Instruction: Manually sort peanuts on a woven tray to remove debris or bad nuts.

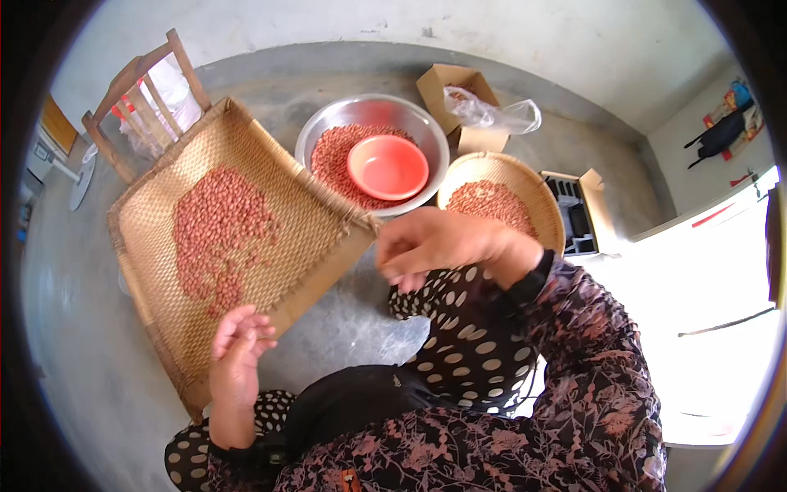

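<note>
Red-skinned peanuts (217, 225) lie in a loose spread on a large square woven tray (287, 176), which slants in front of me on the left. By the tray's near edge is my left hand (236, 361), its fingers loosely bent and apart, with nothing seen in them. My right hand (447, 244) hovers beyond the tray's right corner, close to a round woven basket (548, 197) of peanuts. Its fingers are curled in toward the thumb; whatever they may hold is hidden.
Behind the tray stand a wooden chair (131, 78) with bags and a steel basin (305, 135) of peanuts with a red plastic bowl (385, 168) on top. Farther right are a cardboard box (434, 90), a clear plastic bag (516, 119) and a box with black inserts (602, 213).
</note>
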### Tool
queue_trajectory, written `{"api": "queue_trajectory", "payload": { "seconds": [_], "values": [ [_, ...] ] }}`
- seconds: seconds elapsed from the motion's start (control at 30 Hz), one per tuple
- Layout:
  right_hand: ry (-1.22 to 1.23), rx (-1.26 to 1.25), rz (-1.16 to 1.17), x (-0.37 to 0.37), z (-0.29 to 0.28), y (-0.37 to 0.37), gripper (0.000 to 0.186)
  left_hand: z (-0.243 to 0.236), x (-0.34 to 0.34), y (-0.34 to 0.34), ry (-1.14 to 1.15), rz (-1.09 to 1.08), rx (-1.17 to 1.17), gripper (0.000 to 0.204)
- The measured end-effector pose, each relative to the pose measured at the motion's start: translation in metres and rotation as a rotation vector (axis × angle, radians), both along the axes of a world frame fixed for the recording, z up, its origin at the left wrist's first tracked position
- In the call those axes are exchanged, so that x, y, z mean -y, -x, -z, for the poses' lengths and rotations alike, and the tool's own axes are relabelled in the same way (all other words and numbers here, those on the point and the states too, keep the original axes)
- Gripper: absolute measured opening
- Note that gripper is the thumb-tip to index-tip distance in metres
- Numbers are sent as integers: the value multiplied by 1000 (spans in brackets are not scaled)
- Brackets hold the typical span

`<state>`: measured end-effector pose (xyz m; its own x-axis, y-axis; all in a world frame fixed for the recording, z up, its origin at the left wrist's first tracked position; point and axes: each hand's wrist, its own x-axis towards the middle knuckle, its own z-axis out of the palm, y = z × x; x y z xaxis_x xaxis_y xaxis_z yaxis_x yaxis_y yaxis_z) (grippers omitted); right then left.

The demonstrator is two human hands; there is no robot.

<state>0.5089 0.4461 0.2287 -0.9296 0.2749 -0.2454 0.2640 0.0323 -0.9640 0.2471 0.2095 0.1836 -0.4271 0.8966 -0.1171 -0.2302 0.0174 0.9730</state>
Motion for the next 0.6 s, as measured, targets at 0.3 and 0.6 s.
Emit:
{"api": "queue_trajectory", "payload": {
  "seconds": [0.3,0.6],
  "values": [
    [-520,329,575,-164,18,-107,17,25,3,6,180,49,78,20],
    [-101,-57,871,-183,50,-81,35,24,41,19,221,-38,34,19]
  ]
}}
